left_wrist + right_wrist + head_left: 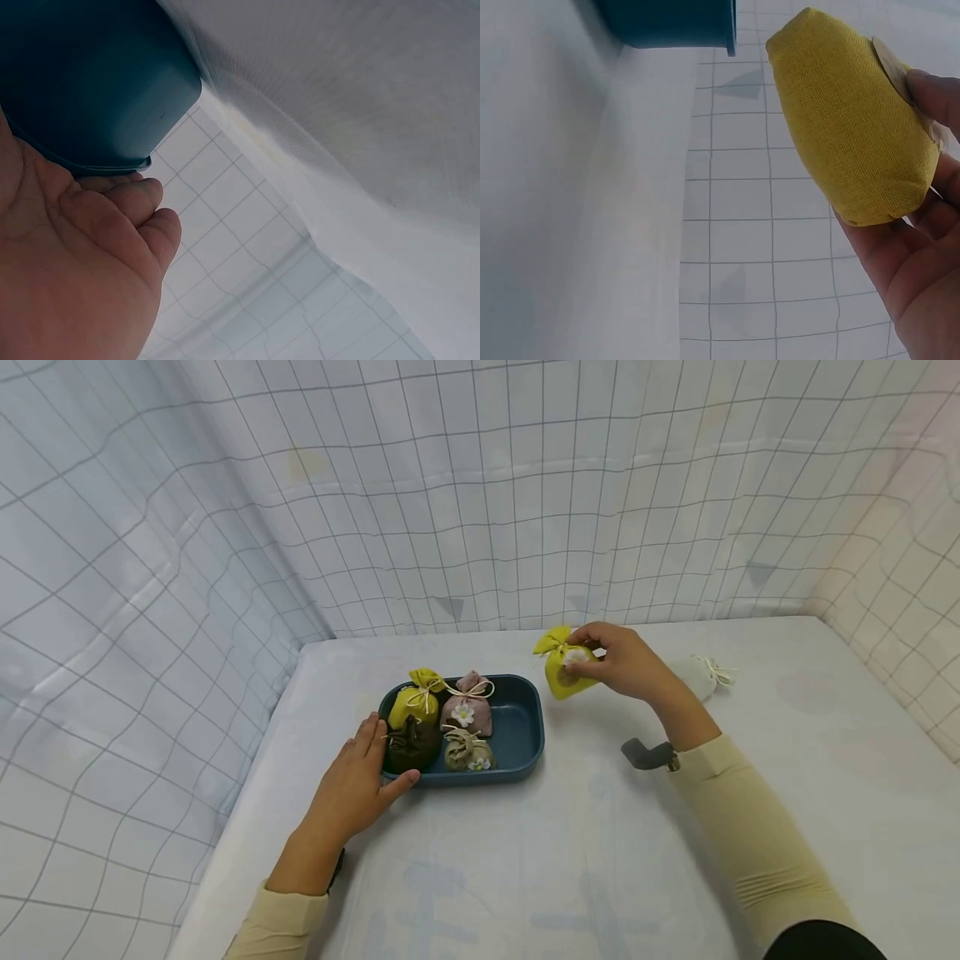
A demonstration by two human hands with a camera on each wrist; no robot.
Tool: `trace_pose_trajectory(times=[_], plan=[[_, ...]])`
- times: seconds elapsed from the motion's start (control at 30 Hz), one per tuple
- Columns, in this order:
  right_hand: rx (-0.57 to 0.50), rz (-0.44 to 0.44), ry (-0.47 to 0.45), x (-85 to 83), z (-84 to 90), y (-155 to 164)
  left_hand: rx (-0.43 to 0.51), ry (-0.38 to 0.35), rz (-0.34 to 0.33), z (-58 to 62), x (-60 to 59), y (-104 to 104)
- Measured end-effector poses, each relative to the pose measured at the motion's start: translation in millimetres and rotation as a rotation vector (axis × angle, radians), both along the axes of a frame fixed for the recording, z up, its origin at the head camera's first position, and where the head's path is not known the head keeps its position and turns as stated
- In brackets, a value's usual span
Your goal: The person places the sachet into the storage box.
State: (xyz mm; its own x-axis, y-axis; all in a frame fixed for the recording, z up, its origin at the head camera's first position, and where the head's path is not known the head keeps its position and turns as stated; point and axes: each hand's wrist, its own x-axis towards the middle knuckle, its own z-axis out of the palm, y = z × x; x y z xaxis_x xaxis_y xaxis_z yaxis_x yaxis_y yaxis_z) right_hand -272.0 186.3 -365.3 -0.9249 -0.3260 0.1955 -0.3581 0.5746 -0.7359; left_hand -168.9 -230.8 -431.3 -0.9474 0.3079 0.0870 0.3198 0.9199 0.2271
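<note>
A blue tray sits on the white surface, holding four small tied sachets: yellow, pink, brown and olive. A white sachet lies behind the right forearm. The left hand rests flat with straight fingers against the tray's near left corner. The right hand, raised just right of the tray, pinches a yellow sachet clear of the surface, its tied neck pointing up and left.

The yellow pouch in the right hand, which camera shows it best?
The right wrist view: the yellow pouch fills the frame, its weave clear, gripped by the right hand. The head view shows it small but with its tied top. The left wrist view misses it.
</note>
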Motion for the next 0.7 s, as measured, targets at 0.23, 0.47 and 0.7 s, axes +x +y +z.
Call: trace_pose_trajectory(times=[0.23,0.47,0.7], plan=[[-0.036,0.041,-0.022,2.7,0.7,-4.9,-0.001,-0.006,0.001,0.7,0.0,0.5],[-0.057,0.085,-0.021,5.1,7.2,-14.9,-0.003,-0.004,0.003,0.4,-0.4,0.6],[-0.067,0.098,-0.011,3.8,6.8,-29.5,-0.004,-0.005,0.005,-0.9,-0.1,0.1]])
